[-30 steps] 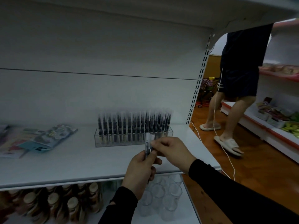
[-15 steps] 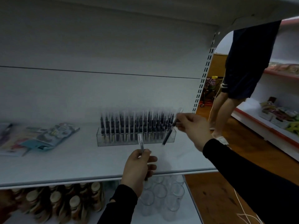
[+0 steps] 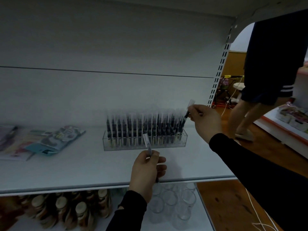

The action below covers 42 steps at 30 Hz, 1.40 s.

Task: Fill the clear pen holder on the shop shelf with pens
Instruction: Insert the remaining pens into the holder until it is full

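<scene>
- Right hand [image 3: 205, 120]: fingers pinched on one pen [image 3: 188, 112] near its upper end; pen tilted, clear cap up and to the right of the fingertips, dark lower end down and to the left, reaching into the right end of the holder [image 3: 145, 145].
- Holder: clear, long and low, standing on the white shelf [image 3: 83, 167] below and left of the right-hand grip; packed with upright pens [image 3: 141, 127], dark barrels with pale caps, in close rows across nearly its full length.
- Left hand [image 3: 146, 170]: closed round a second pen [image 3: 147, 144]; clear cap rises above the fingers, in front of the holder's middle; dark tip shows under the hand at the shelf edge. Whether this hand holds more than one pen cannot be told.
- Hands well apart; left grip lower and nearer the camera than the right.
- Both forearms in black sleeves.
- Packets [image 3: 56, 140]: flat, colourful, lying on the shelf far left of both grips.
- Bottles [image 3: 80, 210]: brown, pale caps, on the lower shelf, below and left of the left grip.
- Glasses [image 3: 173, 202]: clear, on the lower shelf directly beneath the left grip.
- Bystander [image 3: 273, 64]: dark shorts, bare legs, standing on the wooden floor beyond and right of the right grip.
</scene>
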Available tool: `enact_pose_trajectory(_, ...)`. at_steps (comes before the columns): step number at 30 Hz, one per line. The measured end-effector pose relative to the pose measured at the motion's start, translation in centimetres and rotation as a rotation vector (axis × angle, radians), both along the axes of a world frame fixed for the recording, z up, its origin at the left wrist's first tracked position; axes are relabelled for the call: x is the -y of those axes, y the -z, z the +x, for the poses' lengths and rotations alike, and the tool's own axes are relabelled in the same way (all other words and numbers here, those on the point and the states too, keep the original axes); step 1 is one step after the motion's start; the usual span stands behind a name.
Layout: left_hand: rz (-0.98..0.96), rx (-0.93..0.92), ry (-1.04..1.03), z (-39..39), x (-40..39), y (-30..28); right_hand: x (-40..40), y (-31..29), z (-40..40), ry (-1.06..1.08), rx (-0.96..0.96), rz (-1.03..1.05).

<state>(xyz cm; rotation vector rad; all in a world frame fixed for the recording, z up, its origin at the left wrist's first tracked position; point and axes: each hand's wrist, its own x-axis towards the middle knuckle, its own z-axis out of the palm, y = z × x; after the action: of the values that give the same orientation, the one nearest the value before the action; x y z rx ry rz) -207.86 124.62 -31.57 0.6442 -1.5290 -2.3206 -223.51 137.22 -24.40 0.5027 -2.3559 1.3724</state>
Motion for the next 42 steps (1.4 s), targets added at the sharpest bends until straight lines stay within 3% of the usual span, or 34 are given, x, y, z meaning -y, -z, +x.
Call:
enact_pose_trajectory(13,-0.044,-0.022,-0.006,-0.1,0.6,0.1,1.2,3.1,-1.0,-0.022,0.018,0.215)
enact_pose_trajectory(30,-0.057,-0.033,0.023,0.3,0.1,-0.4,0.4,3.5,0.7,-0.014,0.047,0.218)
enact_pose_trajectory(42,-0.128,-0.027,0.099,2.2,-1.0,-1.4,0.0,2.7,8.1,-0.335,0.171,0.143)
